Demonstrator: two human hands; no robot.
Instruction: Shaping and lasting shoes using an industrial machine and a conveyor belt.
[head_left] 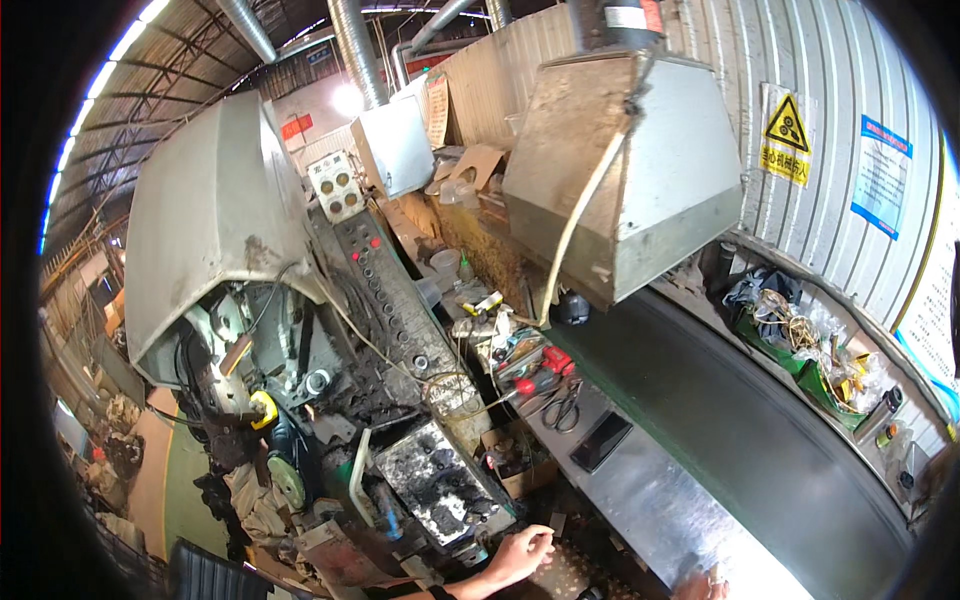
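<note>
My left hand (pixel 522 556) is at the lower middle, its fingers curled together beside a box-shaped machine part (pixel 440 482) with a blackened, worn top. Whether anything is inside those fingers is hidden. Lower right, my right hand (pixel 700 586) is over the near end of a shiny metal ledge (pixel 655 490), cut off by the picture's edge. Its fingers are pressed together, perhaps on something small that I cannot make out. Farther up the ledge lie a dark phone (pixel 601 441), scissors (pixel 562 411) and a red-handled tool (pixel 540 382).
A dark conveyor belt (pixel 740 400) runs along the ledge's right side, under a large metal hood (pixel 600 170). To the left stands a grimy machine with a grey cover (pixel 205 220) and a button panel (pixel 385 300). A green bin (pixel 820 385) of scraps is at the right.
</note>
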